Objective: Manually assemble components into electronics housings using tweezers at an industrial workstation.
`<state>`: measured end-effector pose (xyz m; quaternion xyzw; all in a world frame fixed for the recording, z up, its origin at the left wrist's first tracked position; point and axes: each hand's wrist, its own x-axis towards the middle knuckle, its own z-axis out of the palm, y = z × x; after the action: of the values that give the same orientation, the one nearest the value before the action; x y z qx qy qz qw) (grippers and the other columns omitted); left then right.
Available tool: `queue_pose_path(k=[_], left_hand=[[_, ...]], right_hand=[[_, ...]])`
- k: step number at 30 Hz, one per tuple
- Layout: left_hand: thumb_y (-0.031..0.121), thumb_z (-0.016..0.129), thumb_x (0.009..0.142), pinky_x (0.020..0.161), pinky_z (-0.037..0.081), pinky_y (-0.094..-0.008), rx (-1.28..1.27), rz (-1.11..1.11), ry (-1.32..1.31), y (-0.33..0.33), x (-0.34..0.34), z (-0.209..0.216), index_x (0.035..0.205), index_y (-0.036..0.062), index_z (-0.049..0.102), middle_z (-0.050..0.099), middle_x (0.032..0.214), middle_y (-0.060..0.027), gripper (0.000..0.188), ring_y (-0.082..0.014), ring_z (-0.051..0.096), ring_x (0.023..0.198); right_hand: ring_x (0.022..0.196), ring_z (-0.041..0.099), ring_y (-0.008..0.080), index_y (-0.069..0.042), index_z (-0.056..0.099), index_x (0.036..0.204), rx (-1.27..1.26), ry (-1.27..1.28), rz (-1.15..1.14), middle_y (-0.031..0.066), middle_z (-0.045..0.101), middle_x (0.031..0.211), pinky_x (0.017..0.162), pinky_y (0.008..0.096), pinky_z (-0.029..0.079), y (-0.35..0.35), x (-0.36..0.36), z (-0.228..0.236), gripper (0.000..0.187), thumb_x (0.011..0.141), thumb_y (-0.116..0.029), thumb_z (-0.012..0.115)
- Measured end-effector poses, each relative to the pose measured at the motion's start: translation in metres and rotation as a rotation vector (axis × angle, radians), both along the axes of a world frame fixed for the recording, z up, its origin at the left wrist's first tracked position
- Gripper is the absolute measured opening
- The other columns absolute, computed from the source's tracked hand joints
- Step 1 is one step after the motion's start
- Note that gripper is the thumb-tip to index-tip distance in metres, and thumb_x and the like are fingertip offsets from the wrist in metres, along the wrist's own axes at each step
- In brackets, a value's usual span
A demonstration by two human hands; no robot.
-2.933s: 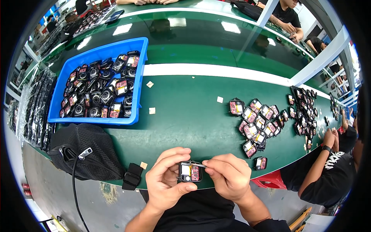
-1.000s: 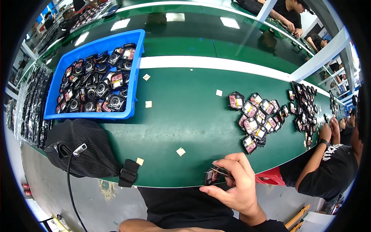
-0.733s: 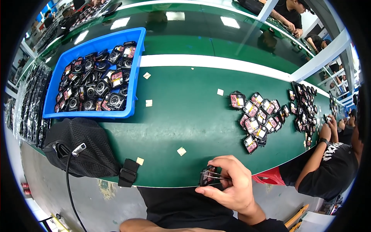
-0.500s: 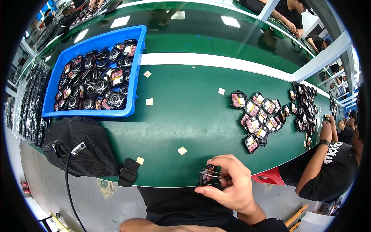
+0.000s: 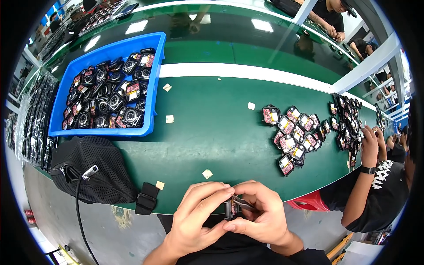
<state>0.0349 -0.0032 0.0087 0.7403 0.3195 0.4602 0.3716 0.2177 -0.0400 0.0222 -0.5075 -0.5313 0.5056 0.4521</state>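
Close to the table's front edge, a small black smartwatch case (image 5: 229, 210) stands on its side between my hands. My left hand (image 5: 194, 218) is closed on it from the left, fingertips along its top edge and thumb below. From the other side my right hand (image 5: 267, 216) grips it between thumb and forefinger. Metal tweezers (image 5: 243, 203) are also in my right hand, pointing at the case's inner side; their tips are partly hidden. To the right lies a cluster of similar opened watch cases (image 5: 288, 143) showing pink and white parts.
A blue bin (image 5: 152, 88) full of watch cases stands at the left, with a black mesh bag (image 5: 95, 170) and cable before it. Small pale squares (image 5: 207, 173) dot the green table (image 5: 198, 145). A co-worker's arm (image 5: 355, 190) is at the right, beside another pile of cases (image 5: 349, 119).
My left hand has come up from the lower edge and taken hold of the watch case. The right hand keeps its hold nearby. The co-worker's hands at the right have risen.
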Motion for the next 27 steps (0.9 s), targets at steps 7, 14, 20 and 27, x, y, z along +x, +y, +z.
queue_pose_path(k=[7,14,20,27], left_hand=[[-0.009,0.084,0.077,0.104,0.057,-0.0415,-0.405,-0.076,-0.517,-0.006,-0.001,-0.016,0.128,-0.0095,0.058,0.053,0.133,-0.0202,0.057,-0.0323,0.064,0.121],[-0.004,0.09,0.071,0.097,0.059,-0.0394,-0.32,0.02,-0.384,-0.005,-0.001,-0.018,0.123,-0.0055,0.062,0.054,0.129,-0.0193,0.059,-0.0309,0.067,0.114],[-0.008,0.087,0.071,0.096,0.059,-0.0387,-0.134,0.044,-0.181,-0.003,-0.004,-0.021,0.119,-0.0055,0.064,0.054,0.13,-0.0194,0.053,-0.0304,0.067,0.114],[-0.01,0.085,0.073,0.097,0.061,-0.0384,-0.181,0.093,-0.185,-0.007,0.001,-0.014,0.117,-0.0048,0.068,0.057,0.128,-0.0183,0.047,-0.0298,0.069,0.113]], right_hand=[[0.072,0.058,0.0096,0.007,0.06,0.125,0.332,-0.299,-0.117,0.011,0.063,0.105,0.056,0.0237,0.043,0.006,-0.001,-0.003,0.045,0.091,-0.016,0.079],[0.057,0.062,0.0151,0.001,0.073,0.11,0.237,-0.43,-0.053,0.0092,0.069,0.084,0.051,0.0286,0.05,0.007,-0.003,0.01,0.022,0.088,-0.003,0.076],[0.055,0.062,0.0144,0.001,0.074,0.106,0.2,-0.421,-0.089,0.0083,0.069,0.079,0.05,0.028,0.049,0.008,-0.004,0.014,0.019,0.088,-0.004,0.077],[0.056,0.064,0.0177,0.001,0.074,0.1,0.223,-0.435,-0.092,0.0095,0.069,0.079,0.051,0.03,0.051,0.007,-0.003,0.011,0.014,0.088,-0.004,0.077]])
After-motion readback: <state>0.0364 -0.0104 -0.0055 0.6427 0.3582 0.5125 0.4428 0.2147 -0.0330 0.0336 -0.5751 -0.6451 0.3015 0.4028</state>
